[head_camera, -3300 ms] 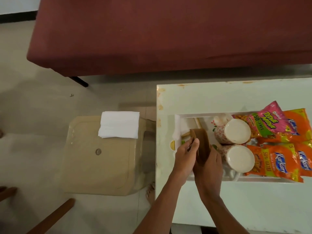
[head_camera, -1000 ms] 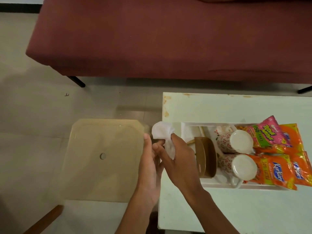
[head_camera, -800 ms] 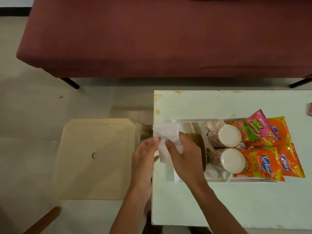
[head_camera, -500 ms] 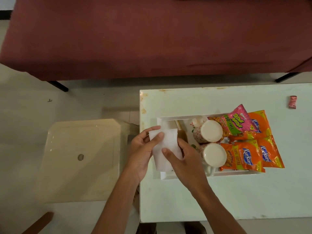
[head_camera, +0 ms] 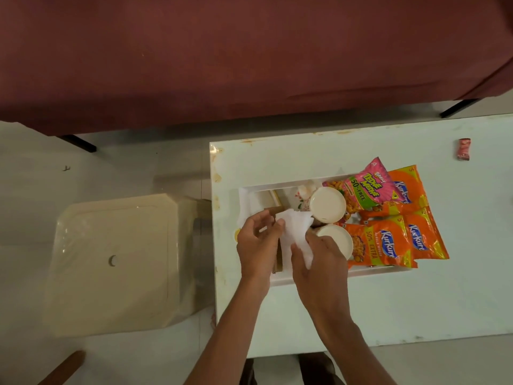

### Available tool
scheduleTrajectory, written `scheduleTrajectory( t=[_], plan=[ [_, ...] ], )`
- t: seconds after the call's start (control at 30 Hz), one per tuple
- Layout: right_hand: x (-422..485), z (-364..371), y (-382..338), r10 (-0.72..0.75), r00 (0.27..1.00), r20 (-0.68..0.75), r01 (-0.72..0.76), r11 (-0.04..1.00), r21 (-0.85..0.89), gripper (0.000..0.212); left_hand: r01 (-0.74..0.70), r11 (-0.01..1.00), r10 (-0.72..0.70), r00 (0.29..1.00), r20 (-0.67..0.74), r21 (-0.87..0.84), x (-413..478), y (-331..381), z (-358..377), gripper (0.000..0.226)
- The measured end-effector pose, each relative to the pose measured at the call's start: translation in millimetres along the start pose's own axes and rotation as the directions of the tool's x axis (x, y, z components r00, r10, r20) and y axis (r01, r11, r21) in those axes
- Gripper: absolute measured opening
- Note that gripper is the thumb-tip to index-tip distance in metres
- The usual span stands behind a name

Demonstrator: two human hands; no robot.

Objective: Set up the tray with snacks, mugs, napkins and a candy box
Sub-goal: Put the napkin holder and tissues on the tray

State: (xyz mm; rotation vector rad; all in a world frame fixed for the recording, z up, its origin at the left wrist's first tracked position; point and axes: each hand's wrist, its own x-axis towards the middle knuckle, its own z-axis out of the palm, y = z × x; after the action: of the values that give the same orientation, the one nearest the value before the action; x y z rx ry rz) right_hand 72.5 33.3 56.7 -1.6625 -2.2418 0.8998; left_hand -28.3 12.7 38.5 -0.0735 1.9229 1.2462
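Napkin [head_camera: 295, 232] held over the tray's [head_camera: 277, 186] left end, two-handed.

Left hand [head_camera: 258, 245] pinches the sheet's upper left edge and right hand [head_camera: 319, 259] pinches the lower corner. Both grips are clamped on this one thin, soft, crumpling paper, probably to stretch it flat enough to tuck in. It hangs just above the brown box [head_camera: 279, 259], a stiff, flat-sided shape standing on edge, with more white paper [head_camera: 245, 204] bunched behind. That end looks kept for soft goods. The two mugs [head_camera: 327, 204] sit mid-tray, hard and floral, showing pale round discs upward. Beside them the glossy, crinkly snack packets [head_camera: 388, 245] fan over the right rim, pink on orange. The tray rests on the smooth pale worktop [head_camera: 305, 309], with a small wrapped sweet [head_camera: 463, 148] well apart.
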Motion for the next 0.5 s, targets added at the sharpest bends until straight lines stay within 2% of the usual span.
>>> scheduleTrajectory(
  t=[0.1, 0.27, 0.4, 0.5],
  plan=[
    [2.7, 9.6, -3.6, 0.015, 1.000, -0.005, -0.015, 0.999, -0.038, 0.030, -0.063, 0.997, 0.066, 0.996, -0.059, 0.041, -3.1, -3.6, 0.6, 0.024],
    [8.0, 22.6, -5.5, -0.016, 1.000, 0.006, 0.016, 0.995, -0.098, 0.022, -0.106, 0.990, 0.106, 0.994, 0.007, 0.095, -2.7, -8.6, -0.3, 0.027],
    [12.5, 27.1, -7.2, -0.007, 0.995, 0.097, 0.023, 0.986, -0.166, 0.019, -0.202, 0.961, 0.209, 0.978, -0.019, 0.189, -2.7, -8.4, -0.7, 0.025],
    [13.9, 29.6, -9.8, -0.059, 0.990, 0.128, 0.087, 0.970, -0.228, 0.017, -0.208, 0.956, 0.214, 0.977, -0.006, 0.207, -2.7, -7.5, -0.5, 0.026]
  ],
)
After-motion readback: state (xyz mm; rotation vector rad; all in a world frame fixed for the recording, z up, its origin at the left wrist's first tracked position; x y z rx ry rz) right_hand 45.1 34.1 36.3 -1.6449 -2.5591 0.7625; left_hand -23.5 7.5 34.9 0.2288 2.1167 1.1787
